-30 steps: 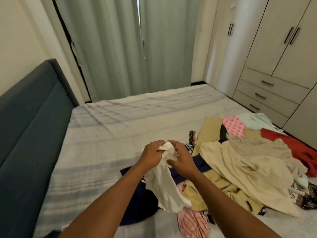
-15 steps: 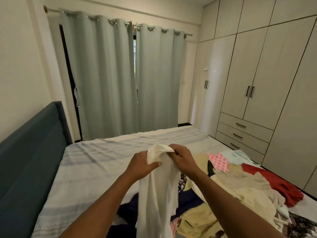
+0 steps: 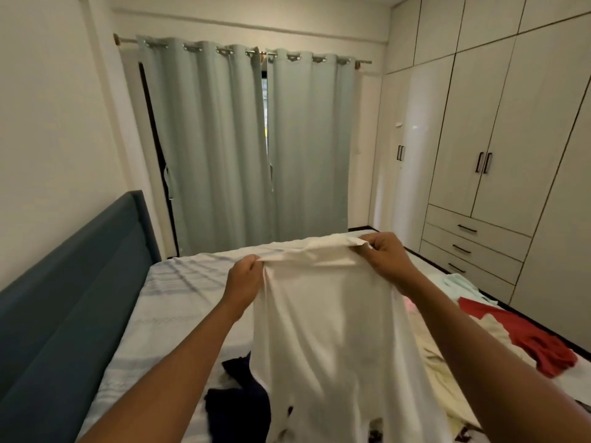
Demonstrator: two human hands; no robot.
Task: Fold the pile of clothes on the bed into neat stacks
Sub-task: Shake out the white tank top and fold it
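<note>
A white garment (image 3: 332,330) hangs stretched out in front of me above the bed. My left hand (image 3: 244,279) pinches its upper left edge. My right hand (image 3: 388,255) grips its upper right edge, a little higher. The cloth hides much of the pile of clothes (image 3: 447,372) lying on the bed's right side. In that pile a red piece (image 3: 524,334), cream pieces and a pale green piece show. A dark navy garment (image 3: 238,404) lies on the bed below my left forearm.
The bed (image 3: 179,302) has a pale striped cover and a dark blue headboard (image 3: 73,308) on the left. Grey-green curtains (image 3: 249,145) hang behind the bed. A tall wardrobe with drawers (image 3: 473,241) lines the right wall.
Both hands have lifted the white garment off the pile and moved apart, spreading its top edge wide. The view has tilted upward toward the curtains.
</note>
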